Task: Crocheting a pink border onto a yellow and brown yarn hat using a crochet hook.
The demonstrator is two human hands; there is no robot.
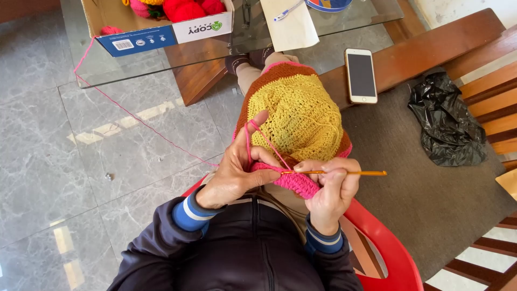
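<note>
Grey marble floor point(81, 161), glass table point(215, 54), wooden bench point(431, 48), grey mat point(431, 205), daylight.

Dark zipped jacket point(242, 248) with blue, white-striped ribbed cuffs point(189, 213).

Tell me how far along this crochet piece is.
Done: the yellow centre and brown band. In hand: a pink edge row, left hand tensioning the pink yarn, right hand working the hook. How much pink border remains cannot be told.

Round crocheted piece point(299, 116): yellow centre, brown band, pink edge. Beside it, thin orange metal crochet hook point(344, 173); right of it, white-framed black-screen phone point(361, 75) and crumpled black plastic bag point(449, 121).
</note>
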